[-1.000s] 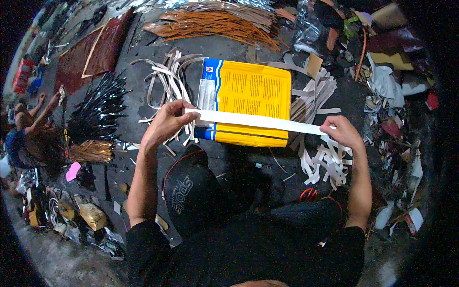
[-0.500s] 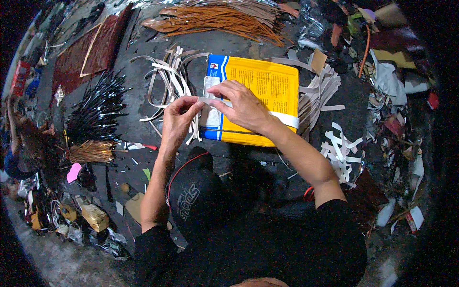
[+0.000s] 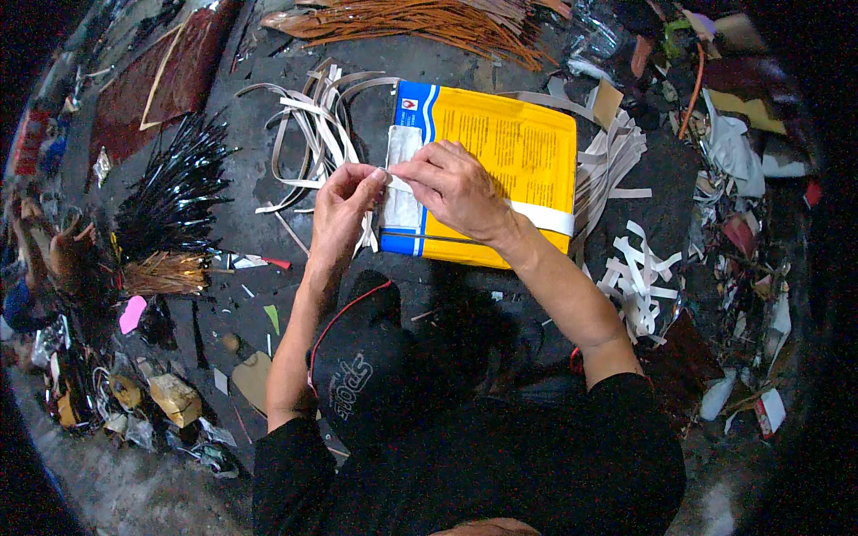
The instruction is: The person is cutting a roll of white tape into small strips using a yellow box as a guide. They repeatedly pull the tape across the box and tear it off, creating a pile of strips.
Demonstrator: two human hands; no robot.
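Observation:
A yellow and blue package, flat and rectangular, lies in front of me with a dark thin band across its near side. My left hand is closed, with thumb and forefinger pinching the end of a narrow white strip above the package's left side. My right hand, fingers curled, grips the same strip close beside the left fingertips. A white band runs out from under my right wrist across the yellow face. Beneath the fingers sits a whitish rectangular patch. Part of the strip is hidden by the right hand.
Pale strips lie loose left of the package, more strips at its right, and short white pieces nearer. Black strands and orange-brown strips lie farther out. Mixed scraps cover the right side. Someone's hand shows far left.
My right fingers have curled in and come nearer to the left fingertips, where the forefinger was stretched out before. The whole view has shifted slightly.

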